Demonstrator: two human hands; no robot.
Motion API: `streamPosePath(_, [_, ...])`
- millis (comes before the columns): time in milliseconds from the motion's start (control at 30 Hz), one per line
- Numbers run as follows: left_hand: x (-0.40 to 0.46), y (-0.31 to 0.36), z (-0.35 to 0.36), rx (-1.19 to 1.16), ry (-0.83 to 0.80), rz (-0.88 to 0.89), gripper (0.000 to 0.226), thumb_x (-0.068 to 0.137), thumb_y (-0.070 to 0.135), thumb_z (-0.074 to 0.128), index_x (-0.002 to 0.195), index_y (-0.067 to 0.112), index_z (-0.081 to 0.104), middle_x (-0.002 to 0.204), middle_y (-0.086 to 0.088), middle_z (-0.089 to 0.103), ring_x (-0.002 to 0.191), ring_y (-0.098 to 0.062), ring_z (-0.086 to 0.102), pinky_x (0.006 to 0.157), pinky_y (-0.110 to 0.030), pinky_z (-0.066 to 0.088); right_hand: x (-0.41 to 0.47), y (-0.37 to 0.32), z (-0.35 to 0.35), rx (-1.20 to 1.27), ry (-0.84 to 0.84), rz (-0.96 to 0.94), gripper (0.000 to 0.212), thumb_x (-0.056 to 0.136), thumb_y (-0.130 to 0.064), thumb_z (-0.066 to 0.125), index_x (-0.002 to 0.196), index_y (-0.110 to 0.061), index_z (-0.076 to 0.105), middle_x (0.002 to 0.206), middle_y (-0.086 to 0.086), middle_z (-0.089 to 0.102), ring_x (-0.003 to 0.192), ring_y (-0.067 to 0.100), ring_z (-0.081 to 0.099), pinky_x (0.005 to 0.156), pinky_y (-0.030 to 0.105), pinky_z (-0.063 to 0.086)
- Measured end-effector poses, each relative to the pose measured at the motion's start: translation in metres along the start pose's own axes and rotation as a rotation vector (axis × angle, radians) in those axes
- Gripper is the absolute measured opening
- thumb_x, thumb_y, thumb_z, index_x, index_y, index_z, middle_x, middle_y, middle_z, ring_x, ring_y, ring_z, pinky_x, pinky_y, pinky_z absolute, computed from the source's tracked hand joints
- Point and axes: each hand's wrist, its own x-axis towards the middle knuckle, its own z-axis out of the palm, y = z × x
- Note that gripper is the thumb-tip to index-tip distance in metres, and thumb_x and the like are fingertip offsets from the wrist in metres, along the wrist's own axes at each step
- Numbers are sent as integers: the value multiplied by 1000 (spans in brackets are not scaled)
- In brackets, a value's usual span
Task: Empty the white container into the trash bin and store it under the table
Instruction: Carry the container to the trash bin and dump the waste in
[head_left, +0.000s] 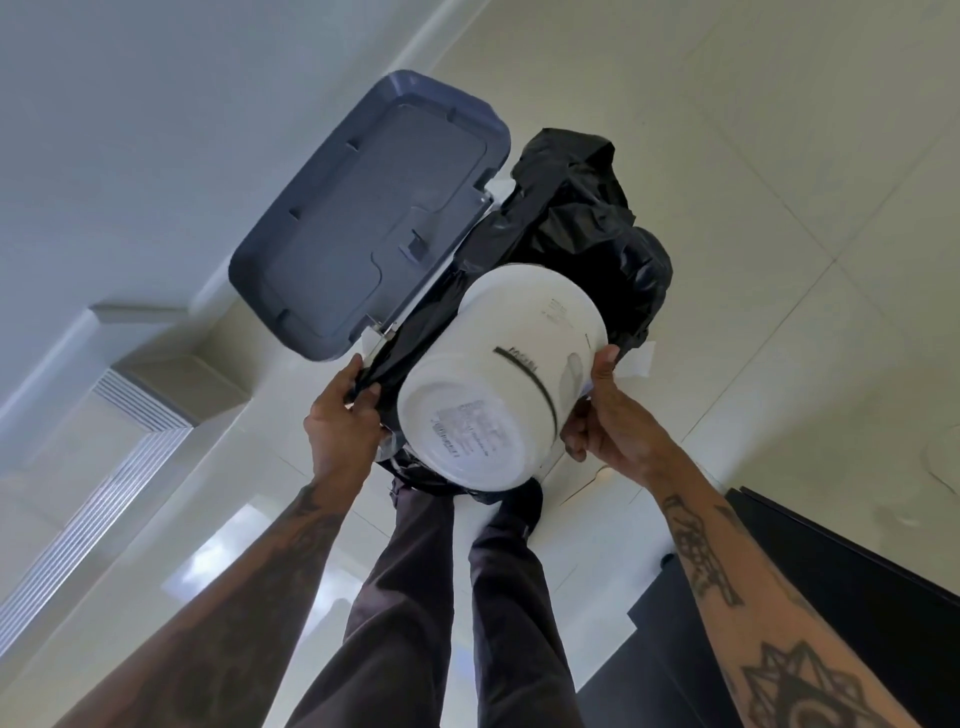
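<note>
The white container (511, 374) is tipped upside down, its mouth pointing into the trash bin and its labelled bottom facing me. The trash bin (587, 223) is lined with a black bag, and its grey-blue lid (363, 218) stands open to the left. My right hand (605, 415) grips the container's side, thumb on its wall. At the bin's near left rim, my left hand (343, 415) pinches the edge of the black bag. The container's contents are hidden.
Pale tiled floor (779, 156) surrounds the bin. A white wall with a metal vent grille (104, 493) runs along the left. A black table edge (857, 597) stands at lower right. My legs and one foot (519, 504) are at the bin's base.
</note>
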Motion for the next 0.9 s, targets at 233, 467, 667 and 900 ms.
streamPosePath(233, [-1, 4, 4, -216, -42, -111, 46, 96, 9, 64, 141, 17, 57, 123, -4, 62, 67, 6, 60, 43, 1, 42, -6, -1, 4, 63, -30, 20, 83, 70, -86, 28, 82, -9, 56, 48, 2, 48, 39, 15, 44, 41, 26, 40])
streamPosePath(467, [-3, 7, 5, -167, -46, -93, 44, 97, 7, 61, 141, 13, 57, 135, -11, 62, 74, 7, 57, 49, 9, 37, -7, -6, 9, 69, -30, 23, 80, 73, -86, 26, 67, -17, 66, 46, 3, 46, 37, 15, 39, 39, 22, 36])
streamPosePath(667, [-8, 6, -3, 159, -23, 63, 42, 98, 7, 59, 140, 12, 58, 122, -2, 61, 63, 22, 59, 49, 9, 36, -16, -4, 14, 48, -27, 14, 75, 74, -83, 24, 59, -20, 62, 44, -2, 46, 35, 12, 38, 36, 22, 34])
streamPosePath(900, [-13, 58, -30, 595, -148, 88, 44, 94, 34, 64, 137, 23, 61, 134, -8, 63, 81, -11, 56, 73, -17, 42, -57, -20, 14, -351, 56, -260, 92, 68, -90, 44, 98, -4, 57, 67, 11, 58, 56, 17, 55, 59, 27, 49])
